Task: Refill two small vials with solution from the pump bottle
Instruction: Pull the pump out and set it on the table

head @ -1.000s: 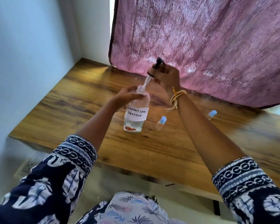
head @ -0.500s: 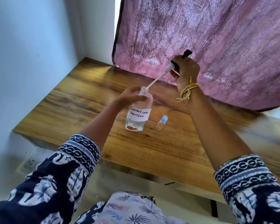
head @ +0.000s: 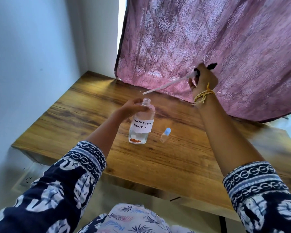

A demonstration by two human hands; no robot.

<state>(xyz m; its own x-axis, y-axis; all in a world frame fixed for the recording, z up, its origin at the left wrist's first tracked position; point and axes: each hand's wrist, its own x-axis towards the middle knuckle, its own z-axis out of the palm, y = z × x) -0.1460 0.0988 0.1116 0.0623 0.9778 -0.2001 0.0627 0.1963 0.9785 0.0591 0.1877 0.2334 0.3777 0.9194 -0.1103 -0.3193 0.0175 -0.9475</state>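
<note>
A clear bottle [head: 140,125] with a paper label reading "contact lens solution" stands upright on the wooden table [head: 166,162], its neck uncapped. My left hand [head: 133,107] grips its shoulder. My right hand [head: 202,78] holds the black pump head [head: 212,66] up in front of the curtain, its white dip tube [head: 168,84] slanting down-left and fully out of the bottle. One small clear vial with a blue cap [head: 165,135] stands just right of the bottle. A second vial is hidden behind my right forearm.
A pink patterned curtain [head: 208,39] hangs along the back of the table. A white wall [head: 32,64] closes off the left side. A wall socket [head: 28,179] sits below the table's left edge.
My right hand has lifted the pump up and to the right, drawing the dip tube completely out of the bottle. My left hand stays on the bottle.
</note>
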